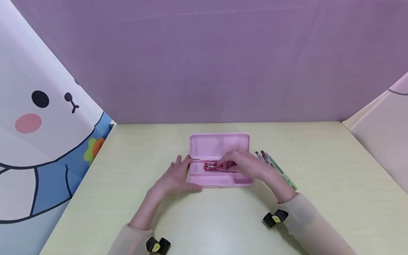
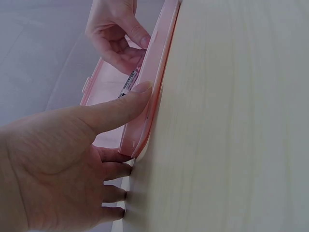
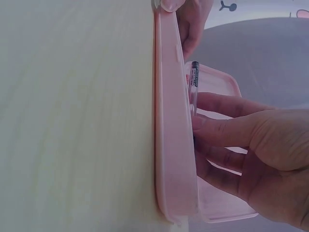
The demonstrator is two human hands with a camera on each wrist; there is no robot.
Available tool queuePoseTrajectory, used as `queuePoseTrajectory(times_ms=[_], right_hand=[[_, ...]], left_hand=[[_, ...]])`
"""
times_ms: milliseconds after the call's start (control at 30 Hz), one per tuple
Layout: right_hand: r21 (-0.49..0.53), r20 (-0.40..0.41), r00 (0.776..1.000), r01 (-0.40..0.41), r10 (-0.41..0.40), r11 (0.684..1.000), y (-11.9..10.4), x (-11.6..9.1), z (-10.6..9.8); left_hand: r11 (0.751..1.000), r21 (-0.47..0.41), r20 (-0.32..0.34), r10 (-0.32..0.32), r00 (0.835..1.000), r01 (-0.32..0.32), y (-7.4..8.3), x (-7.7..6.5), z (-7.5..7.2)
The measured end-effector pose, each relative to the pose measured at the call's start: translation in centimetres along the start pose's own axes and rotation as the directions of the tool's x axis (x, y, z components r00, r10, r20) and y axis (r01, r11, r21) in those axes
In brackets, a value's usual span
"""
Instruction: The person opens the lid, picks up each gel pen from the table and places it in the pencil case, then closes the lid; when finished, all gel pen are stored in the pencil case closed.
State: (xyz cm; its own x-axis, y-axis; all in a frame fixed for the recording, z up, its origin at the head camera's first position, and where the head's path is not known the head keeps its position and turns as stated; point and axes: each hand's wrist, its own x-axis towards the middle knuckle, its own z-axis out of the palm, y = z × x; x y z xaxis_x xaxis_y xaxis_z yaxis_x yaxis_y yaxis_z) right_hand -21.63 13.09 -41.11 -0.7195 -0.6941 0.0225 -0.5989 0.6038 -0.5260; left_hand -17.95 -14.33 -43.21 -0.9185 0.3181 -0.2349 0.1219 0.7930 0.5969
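The case (image 1: 211, 186) lies on the table (image 1: 334, 184), lid (image 1: 220, 145) behind. Pens (image 1: 211, 167) sit in its rear compartment (image 1: 197, 168), at the right hand (image 1: 244, 163). Loose pens (image 1: 288, 179) lie right of the case, the left hand (image 1: 174, 177) at its left end.

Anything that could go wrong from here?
Possibly three things. The right forearm runs close beside the loose pens on the table and might knock them. The red pens at the right hand could end up crooked in the rear compartment if released unevenly. And the left hand touches the pink case at one end only, so a push might swivel it.
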Motion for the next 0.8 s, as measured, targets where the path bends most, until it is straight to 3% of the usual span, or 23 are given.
queuePoseTrajectory(times_ms=[800], right_hand=[[-0.074,-0.011,1.000,-0.018,0.017,0.997,0.22,-0.54,-0.02]], left_hand=[[1.000,-0.002,0.003,0.011,1.000,-0.011,0.09,-0.05,0.04]])
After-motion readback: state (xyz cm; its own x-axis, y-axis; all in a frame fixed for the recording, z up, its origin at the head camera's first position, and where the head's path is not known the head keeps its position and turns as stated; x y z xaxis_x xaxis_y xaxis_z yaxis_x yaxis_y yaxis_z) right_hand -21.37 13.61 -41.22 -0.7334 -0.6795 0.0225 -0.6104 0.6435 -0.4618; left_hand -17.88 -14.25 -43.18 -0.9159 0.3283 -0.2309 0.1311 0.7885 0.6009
